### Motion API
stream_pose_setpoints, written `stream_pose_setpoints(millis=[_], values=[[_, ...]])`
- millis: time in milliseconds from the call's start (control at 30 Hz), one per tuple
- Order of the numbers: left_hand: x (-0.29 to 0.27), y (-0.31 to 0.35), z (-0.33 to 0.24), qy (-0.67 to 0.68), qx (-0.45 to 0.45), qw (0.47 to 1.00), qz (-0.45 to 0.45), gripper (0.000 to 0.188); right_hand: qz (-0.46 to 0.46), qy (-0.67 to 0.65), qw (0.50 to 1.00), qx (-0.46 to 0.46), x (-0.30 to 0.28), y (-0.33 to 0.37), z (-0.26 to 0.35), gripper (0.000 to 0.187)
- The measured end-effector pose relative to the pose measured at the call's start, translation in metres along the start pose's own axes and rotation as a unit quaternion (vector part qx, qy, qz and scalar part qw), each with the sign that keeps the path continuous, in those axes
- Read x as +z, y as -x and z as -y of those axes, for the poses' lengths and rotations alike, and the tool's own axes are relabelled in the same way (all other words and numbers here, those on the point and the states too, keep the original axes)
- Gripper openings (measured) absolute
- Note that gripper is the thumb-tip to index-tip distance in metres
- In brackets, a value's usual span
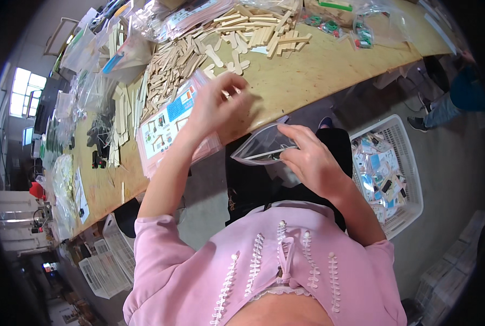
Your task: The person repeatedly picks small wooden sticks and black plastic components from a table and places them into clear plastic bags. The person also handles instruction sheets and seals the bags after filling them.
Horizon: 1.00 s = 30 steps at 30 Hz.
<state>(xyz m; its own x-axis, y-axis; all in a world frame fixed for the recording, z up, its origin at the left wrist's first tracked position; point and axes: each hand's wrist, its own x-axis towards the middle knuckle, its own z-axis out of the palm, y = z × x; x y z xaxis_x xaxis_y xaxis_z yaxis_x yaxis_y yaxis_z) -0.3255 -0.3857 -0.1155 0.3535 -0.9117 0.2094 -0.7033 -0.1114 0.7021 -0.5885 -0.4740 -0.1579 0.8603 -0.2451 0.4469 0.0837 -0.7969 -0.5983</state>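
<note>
On the wooden table lie heaps of flat wooden sticks, just past the left hand. That hand is up at the table's edge with its fingers curled around a small pale piece; it is blurry, so I cannot tell what the piece is. Under it sits a printed sheet in a plastic sleeve. Lower down, over the lap, the right hand pinches the open mouth of a clear plastic bag. Beside the right arm stands a white basket full of little packed bags. More clear bags crowd the far left of the table.
</note>
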Motion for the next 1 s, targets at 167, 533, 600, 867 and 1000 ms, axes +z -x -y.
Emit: stream_pose_setpoints(millis=[167, 533, 600, 867, 1000], values=[[-0.016, -0.053, 0.066, -0.329, -0.031, 0.944, 0.007, 0.027, -0.005, 0.003, 1.000, 0.030, -0.005, 0.021, -0.006, 0.009], [-0.017, -0.062, 0.068, -0.263, -0.066, 0.963, 0.010, 0.026, -0.021, 0.021, 0.998, 0.052, -0.015, 0.036, -0.016, 0.010], [-0.022, -0.057, 0.074, -0.242, -0.060, 0.968, -0.014, 0.025, -0.022, 0.019, 0.998, 0.048, -0.015, 0.034, -0.016, 0.010], [-0.036, -0.013, 0.032, 0.199, -0.077, 0.972, 0.100, 0.015, -0.034, 0.002, 0.999, 0.039, -0.017, 0.024, -0.019, 0.006], [-0.018, 0.013, -0.047, -0.014, 0.068, 0.978, 0.195, 0.010, -0.027, 0.009, 0.999, 0.024, -0.019, 0.012, -0.016, 0.008]])
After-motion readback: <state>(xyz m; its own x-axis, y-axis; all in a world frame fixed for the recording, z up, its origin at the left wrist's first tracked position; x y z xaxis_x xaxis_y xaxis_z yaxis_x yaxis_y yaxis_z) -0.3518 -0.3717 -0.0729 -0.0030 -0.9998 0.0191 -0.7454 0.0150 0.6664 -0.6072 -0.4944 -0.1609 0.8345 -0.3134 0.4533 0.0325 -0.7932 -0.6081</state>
